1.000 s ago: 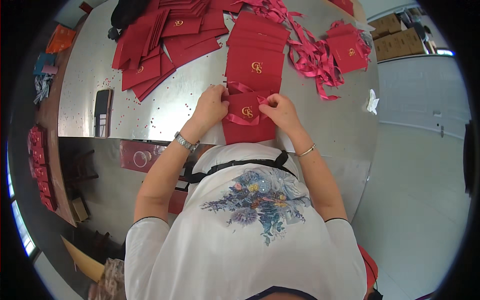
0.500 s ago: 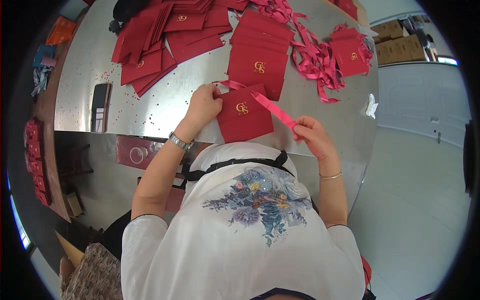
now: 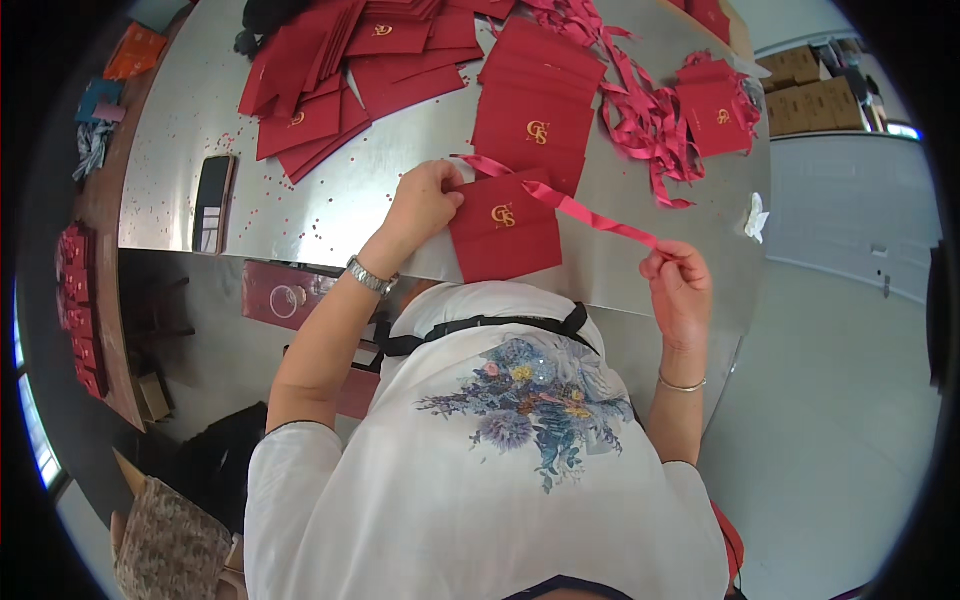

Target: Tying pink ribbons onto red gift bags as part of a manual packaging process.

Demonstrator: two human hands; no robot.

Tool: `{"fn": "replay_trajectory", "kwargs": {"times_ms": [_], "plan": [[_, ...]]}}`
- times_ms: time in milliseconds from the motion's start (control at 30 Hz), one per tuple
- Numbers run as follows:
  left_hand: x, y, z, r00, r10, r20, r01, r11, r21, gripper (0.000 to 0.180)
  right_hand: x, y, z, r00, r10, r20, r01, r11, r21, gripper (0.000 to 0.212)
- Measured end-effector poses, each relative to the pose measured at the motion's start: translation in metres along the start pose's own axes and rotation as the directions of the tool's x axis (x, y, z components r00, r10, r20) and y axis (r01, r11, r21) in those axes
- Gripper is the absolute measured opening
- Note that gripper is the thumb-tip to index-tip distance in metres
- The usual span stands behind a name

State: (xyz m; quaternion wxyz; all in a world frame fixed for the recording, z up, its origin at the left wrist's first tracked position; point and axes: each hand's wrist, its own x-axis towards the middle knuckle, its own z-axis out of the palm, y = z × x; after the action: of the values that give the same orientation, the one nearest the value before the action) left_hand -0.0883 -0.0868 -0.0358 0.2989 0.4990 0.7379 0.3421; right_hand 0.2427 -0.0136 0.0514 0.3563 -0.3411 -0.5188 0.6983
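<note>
A flat red paper bag (image 3: 506, 245) with a gold emblem lies at the near edge of the metal table. My left hand (image 3: 425, 203) grips its upper left corner, fingers closed, the thumb on the front face. A pink-red ribbon (image 3: 590, 214) runs through the bag's top edge, with a short length showing behind it. Its long end stretches off to the right, pinched between the fingertips of my right hand (image 3: 680, 285). Just beyond the bag, a fanned stack of similar bags (image 3: 535, 110) partly sits behind it.
Loose ribbons (image 3: 650, 120) heap up to the right of the stack, next to a bag with ribbon (image 3: 716, 115). More flat bags (image 3: 330, 110) pile up at the far left. A phone (image 3: 213, 205) and scattered red paper dots lie on the metal table (image 3: 165, 200). Crumpled white tissue (image 3: 756, 218) rests at the right edge.
My right hand has moved right and slightly down, drawing the ribbon's end further from the bag. My left hand keeps its hold on the bag's corner. The whole view has shifted slightly.
</note>
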Motion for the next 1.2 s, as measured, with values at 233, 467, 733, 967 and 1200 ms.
{"fn": "replay_trajectory", "kwargs": {"times_ms": [233,467,733,967,1200], "plan": [[0.003,0.013,-0.014,0.963,-0.108,0.248,0.158,0.969,-0.188,0.016,0.032,-0.004,0.063,0.947,-0.275,0.163,0.319,0.774,-0.547,0.018],[0.005,0.008,0.000,0.969,0.014,0.247,0.003,0.998,-0.066,0.021,0.066,0.052,0.112,0.937,0.266,0.225,-0.122,0.855,-0.504,0.018],[-0.002,0.007,0.009,0.959,-0.069,0.274,0.164,0.927,-0.338,0.021,0.071,0.079,0.120,0.980,0.170,0.104,-0.042,0.685,-0.727,0.022],[-0.007,0.016,0.008,0.962,-0.138,0.235,0.224,0.893,-0.390,0.021,0.079,0.079,0.119,0.981,0.106,0.160,0.082,0.523,-0.848,0.021],[-0.009,0.017,0.010,0.976,-0.102,0.191,0.156,0.942,-0.296,0.025,0.083,0.079,0.121,0.973,0.054,0.222,0.182,0.408,-0.895,0.020]]}}
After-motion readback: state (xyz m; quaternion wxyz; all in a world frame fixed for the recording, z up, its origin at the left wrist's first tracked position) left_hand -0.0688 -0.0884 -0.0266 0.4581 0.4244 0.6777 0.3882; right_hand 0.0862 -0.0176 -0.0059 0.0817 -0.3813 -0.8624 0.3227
